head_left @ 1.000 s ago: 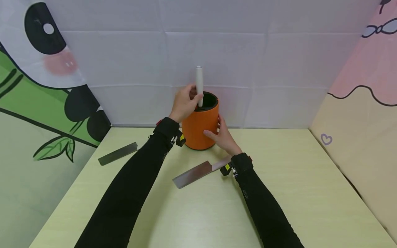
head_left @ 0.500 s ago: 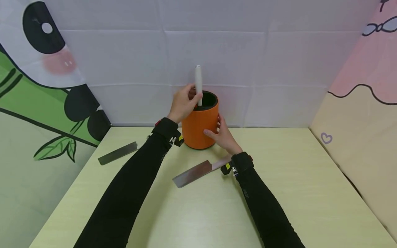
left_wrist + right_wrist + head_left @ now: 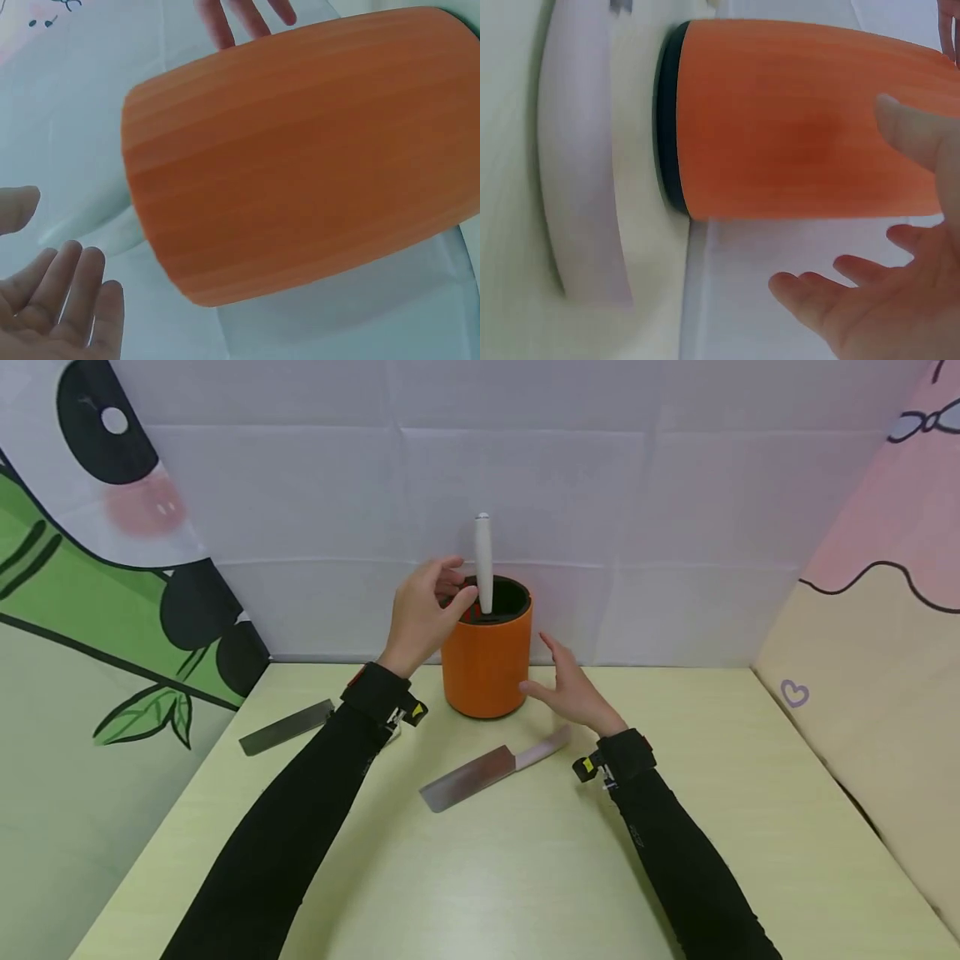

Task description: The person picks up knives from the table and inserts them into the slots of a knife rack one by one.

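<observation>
An orange cylindrical knife holder [image 3: 486, 668] with a dark inside stands upright at the table's back. A white-handled knife is in it, its handle [image 3: 484, 564] sticking up and its blade hidden inside. Just left of that handle is my left hand [image 3: 420, 614], thumb and fingers spread apart; the left wrist view shows a gap between these fingers [image 3: 90, 292] and the handle. My right hand [image 3: 577, 695] hovers by the holder's right side with its fingers extended, holding nothing. Below it on the table lies a cleaver [image 3: 472, 777], its pale handle [image 3: 581, 150] pointing right.
Another broad blade [image 3: 288, 727] lies on the table at the left, its handle mostly hidden under my left forearm. A pale cloth backdrop [image 3: 525, 493] rises right behind the holder. Printed cloth walls [image 3: 862, 610] flank the table [image 3: 480, 885].
My left hand has let go of the white knife handle and drawn left. My right hand has come off the holder and moved right, uncovering the cleaver's handle. The knife stays standing.
</observation>
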Available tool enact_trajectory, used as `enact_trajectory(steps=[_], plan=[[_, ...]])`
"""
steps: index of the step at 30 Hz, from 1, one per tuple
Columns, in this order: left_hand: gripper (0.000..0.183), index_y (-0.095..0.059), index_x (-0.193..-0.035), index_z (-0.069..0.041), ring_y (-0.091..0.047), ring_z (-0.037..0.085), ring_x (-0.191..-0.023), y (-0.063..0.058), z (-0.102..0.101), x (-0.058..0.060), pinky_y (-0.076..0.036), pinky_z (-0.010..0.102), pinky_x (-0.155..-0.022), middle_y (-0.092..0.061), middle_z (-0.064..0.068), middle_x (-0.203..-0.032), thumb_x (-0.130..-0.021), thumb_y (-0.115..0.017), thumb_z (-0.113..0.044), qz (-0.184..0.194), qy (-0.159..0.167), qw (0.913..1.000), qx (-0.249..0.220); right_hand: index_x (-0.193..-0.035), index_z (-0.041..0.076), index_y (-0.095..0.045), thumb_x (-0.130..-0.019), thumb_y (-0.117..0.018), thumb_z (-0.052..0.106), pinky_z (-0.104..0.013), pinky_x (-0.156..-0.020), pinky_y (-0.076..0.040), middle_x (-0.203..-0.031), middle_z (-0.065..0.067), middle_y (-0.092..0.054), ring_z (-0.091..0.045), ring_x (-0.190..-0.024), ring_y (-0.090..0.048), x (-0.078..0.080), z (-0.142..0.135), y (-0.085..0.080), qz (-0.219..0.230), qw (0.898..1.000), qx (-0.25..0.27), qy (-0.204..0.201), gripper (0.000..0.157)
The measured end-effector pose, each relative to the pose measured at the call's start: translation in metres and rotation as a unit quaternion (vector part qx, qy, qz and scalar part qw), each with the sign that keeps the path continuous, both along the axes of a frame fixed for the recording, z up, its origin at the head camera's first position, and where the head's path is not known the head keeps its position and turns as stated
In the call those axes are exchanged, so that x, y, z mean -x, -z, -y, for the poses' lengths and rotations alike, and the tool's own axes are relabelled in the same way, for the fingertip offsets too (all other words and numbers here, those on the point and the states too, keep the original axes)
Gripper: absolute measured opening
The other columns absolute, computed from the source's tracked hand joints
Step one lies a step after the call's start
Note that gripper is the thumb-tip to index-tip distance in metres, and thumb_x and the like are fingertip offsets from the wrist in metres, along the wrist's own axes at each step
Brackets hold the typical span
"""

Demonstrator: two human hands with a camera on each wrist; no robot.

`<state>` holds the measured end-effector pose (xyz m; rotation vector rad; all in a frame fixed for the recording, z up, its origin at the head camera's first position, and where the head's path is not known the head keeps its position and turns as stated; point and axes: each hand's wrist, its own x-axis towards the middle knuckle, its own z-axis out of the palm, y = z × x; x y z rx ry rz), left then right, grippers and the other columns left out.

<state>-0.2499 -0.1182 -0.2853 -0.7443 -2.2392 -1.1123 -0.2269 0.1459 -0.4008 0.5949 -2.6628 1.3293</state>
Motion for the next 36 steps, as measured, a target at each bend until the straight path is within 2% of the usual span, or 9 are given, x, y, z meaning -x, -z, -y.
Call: enact_trajectory(steps=[3,7,11,15,21,27,30,36], plan=[[0.045,-0.063,-0.144,-0.004,-0.067,0.03,-0.114,0.001,0.005,-0.014,-0.054,0.043,-0.101,-0.069,0.015,-0.126,-0.103,-0.073,-0.022,-0.012,-0.004,0.9997,0.021,-0.171,0.01,-0.013,-0.104,-0.073,0.03,-0.06,-0.129,-0.023,-0.175,-0.018,-0.017,-0.036,-0.161,-0.019,-0.01,-0.013,-0.007,-0.014,0.999,-0.041,-0.006,0.092],[0.042,-0.066,-0.14,-0.005,-0.064,0.031,-0.118,0.008,0.015,-0.032,-0.05,0.046,-0.104,-0.068,0.015,-0.129,-0.103,-0.075,-0.022,-0.013,0.007,0.9982,0.059,-0.17,0.008,-0.018,-0.104,-0.073,0.027,-0.059,-0.129,-0.024,-0.174,-0.019,-0.021,-0.037,-0.16,-0.022,-0.025,-0.029,-0.014,-0.028,0.998,-0.062,-0.017,0.088],[0.045,-0.065,-0.142,-0.006,-0.059,0.033,-0.129,0.025,0.028,-0.047,-0.045,0.05,-0.113,-0.067,0.014,-0.137,-0.103,-0.074,-0.025,0.009,0.013,0.9944,0.104,-0.169,0.006,-0.022,-0.103,-0.074,0.025,-0.059,-0.129,-0.025,-0.173,-0.018,-0.025,-0.037,-0.16,-0.024,-0.039,-0.041,-0.019,-0.043,0.996,-0.078,-0.02,0.086],[0.054,-0.061,-0.149,-0.01,-0.053,0.036,-0.139,0.046,0.043,-0.059,-0.042,0.054,-0.118,-0.063,0.014,-0.147,-0.102,-0.075,-0.032,0.032,-0.004,0.9884,0.148,-0.169,0.006,-0.023,-0.102,-0.075,0.025,-0.059,-0.128,-0.026,-0.173,-0.016,-0.027,-0.036,-0.16,-0.025,-0.053,-0.051,-0.023,-0.056,0.994,-0.092,-0.015,0.086],[0.065,-0.056,-0.154,-0.011,-0.052,0.038,-0.142,0.077,0.061,-0.071,-0.039,0.06,-0.119,-0.059,0.014,-0.152,-0.099,-0.078,-0.038,0.031,-0.026,0.9847,0.169,-0.169,0.007,-0.023,-0.102,-0.075,0.026,-0.061,-0.128,-0.025,-0.172,-0.016,-0.027,-0.038,-0.16,-0.024,-0.072,-0.065,-0.022,-0.052,0.993,-0.108,-0.01,0.087],[0.072,-0.055,-0.156,-0.011,-0.052,0.038,-0.143,0.104,0.065,-0.081,-0.035,0.064,-0.122,-0.056,0.015,-0.156,-0.096,-0.08,-0.043,0.032,-0.036,0.9803,0.191,-0.168,0.002,-0.021,-0.102,-0.075,0.024,-0.063,-0.127,-0.024,-0.171,-0.021,-0.025,-0.041,-0.159,-0.023,-0.082,-0.079,-0.008,-0.044,0.99,-0.131,-0.002,0.088],[0.072,-0.056,-0.155,-0.011,-0.051,0.039,-0.143,0.113,0.066,-0.085,-0.033,0.065,-0.122,-0.056,0.016,-0.156,-0.095,-0.08,-0.044,0.04,-0.039,0.9783,0.2,-0.168,0.003,-0.02,-0.103,-0.074,0.026,-0.065,-0.126,-0.024,-0.172,-0.023,-0.024,-0.043,-0.159,-0.022,-0.085,-0.083,0.0,-0.03,0.991,-0.131,0.002,0.087],[0.07,-0.058,-0.153,-0.011,-0.052,0.04,-0.141,0.121,0.068,-0.086,-0.036,0.067,-0.119,-0.058,0.017,-0.153,-0.095,-0.081,-0.043,0.045,-0.043,0.9773,0.202,-0.169,0.006,-0.02,-0.103,-0.074,0.026,-0.065,-0.126,-0.024,-0.173,-0.021,-0.021,-0.041,-0.16,-0.02,-0.089,-0.085,0.008,-0.009,0.993,-0.12,0.006,0.088]])
